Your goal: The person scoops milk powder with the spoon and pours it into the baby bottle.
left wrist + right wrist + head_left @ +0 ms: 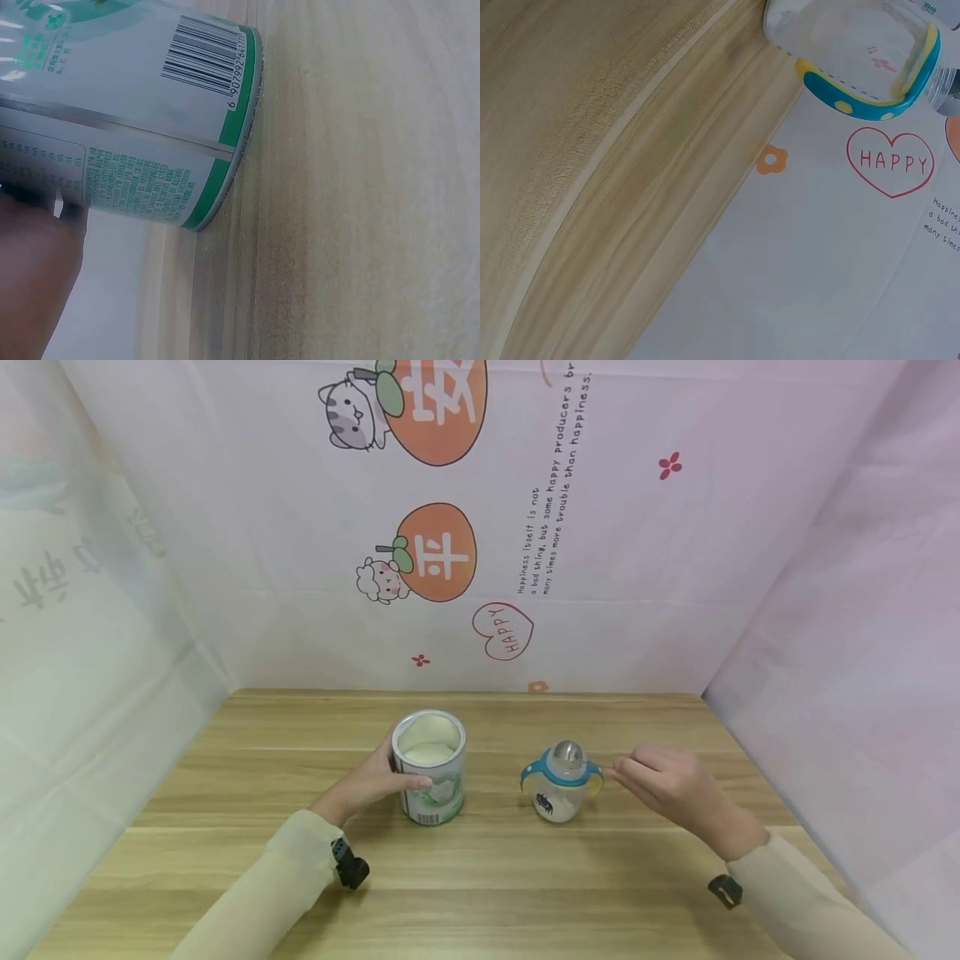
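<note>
A milk powder tin (438, 793), white and green with no lid on, stands upright at the table's middle left; pale powder (429, 753) shows inside. My left hand (381, 781) grips it from the left, thumb across the front. In the left wrist view the tin (135, 112) shows its barcode, and part of the left hand (37, 262) is visible. To the right stands a baby bottle (558, 789) with blue and yellow handles and whitish contents at the bottom. My right hand (667, 785) is beside its right handle, fingers bent. That handle (855, 105) appears uncovered in the right wrist view.
The wooden table (480, 893) ends at a printed white cloth (600, 635) behind. More cloth hangs along the left side (90, 635) and the right side (847, 693).
</note>
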Demonstrator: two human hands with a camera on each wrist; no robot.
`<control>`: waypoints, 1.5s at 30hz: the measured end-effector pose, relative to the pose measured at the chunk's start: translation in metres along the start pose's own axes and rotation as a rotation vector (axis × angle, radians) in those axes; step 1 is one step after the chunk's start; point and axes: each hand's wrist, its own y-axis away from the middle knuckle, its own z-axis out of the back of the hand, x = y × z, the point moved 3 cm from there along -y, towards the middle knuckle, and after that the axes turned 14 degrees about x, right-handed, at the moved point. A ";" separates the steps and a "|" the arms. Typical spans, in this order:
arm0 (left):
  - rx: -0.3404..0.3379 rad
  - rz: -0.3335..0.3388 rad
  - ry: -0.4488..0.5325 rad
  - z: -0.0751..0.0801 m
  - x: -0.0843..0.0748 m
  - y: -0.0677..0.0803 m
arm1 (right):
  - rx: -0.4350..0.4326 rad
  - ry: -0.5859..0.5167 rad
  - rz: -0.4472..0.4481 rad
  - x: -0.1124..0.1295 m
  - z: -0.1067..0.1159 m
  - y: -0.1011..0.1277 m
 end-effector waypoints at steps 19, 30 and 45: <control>0.010 -0.014 0.011 0.000 0.001 0.000 | -0.005 0.019 0.023 0.001 0.002 -0.001; 0.004 0.000 0.009 -0.001 -0.001 0.002 | 0.040 -0.020 -0.089 -0.007 -0.004 0.013; 0.003 -0.007 0.016 0.000 0.003 0.000 | 0.050 -0.232 -0.337 -0.021 -0.012 0.026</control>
